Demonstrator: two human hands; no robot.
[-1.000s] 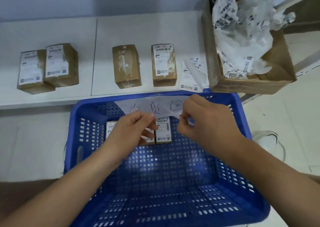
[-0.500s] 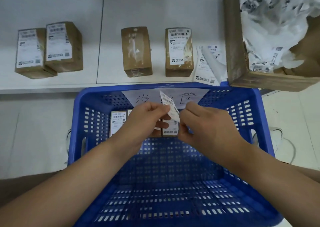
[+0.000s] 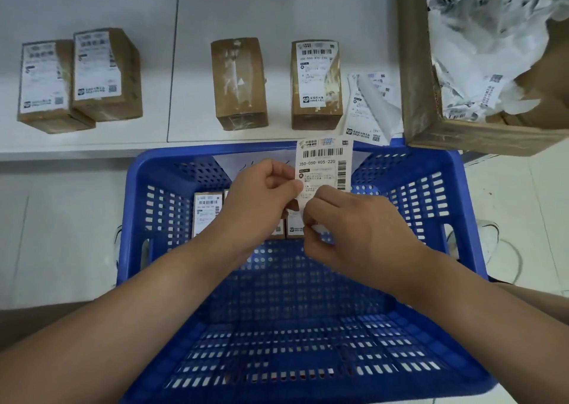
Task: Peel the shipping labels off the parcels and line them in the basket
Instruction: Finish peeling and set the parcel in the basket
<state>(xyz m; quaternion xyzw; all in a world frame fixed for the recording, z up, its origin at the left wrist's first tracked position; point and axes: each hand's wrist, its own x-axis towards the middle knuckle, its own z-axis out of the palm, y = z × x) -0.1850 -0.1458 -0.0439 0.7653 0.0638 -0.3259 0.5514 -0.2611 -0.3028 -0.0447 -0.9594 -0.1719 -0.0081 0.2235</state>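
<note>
A white shipping label (image 3: 323, 163) stands upright over the far end of the blue slotted basket (image 3: 431, 219), printed side toward me. My left hand (image 3: 261, 194) pinches its left edge. My right hand (image 3: 348, 228) pinches its lower part. Behind my hands, parcels with labels (image 3: 207, 213) lie on the basket floor at the far wall, partly hidden. On the white shelf beyond sit two labelled parcels (image 3: 77, 77) at the left, a brown parcel without a label (image 3: 238, 83) and a labelled parcel (image 3: 317, 83) in the middle.
A big cardboard box (image 3: 425, 96) full of crumpled label paper stands at the shelf's right end. Loose label sheets (image 3: 369, 108) lie between it and the labelled parcel. A handwritten paper note is taped to the basket's far wall. Pale floor lies on both sides.
The label has been turned from edge-on to flat and upright, facing me. Both hands have risen slightly with it. The view has shifted closer to the shelf.
</note>
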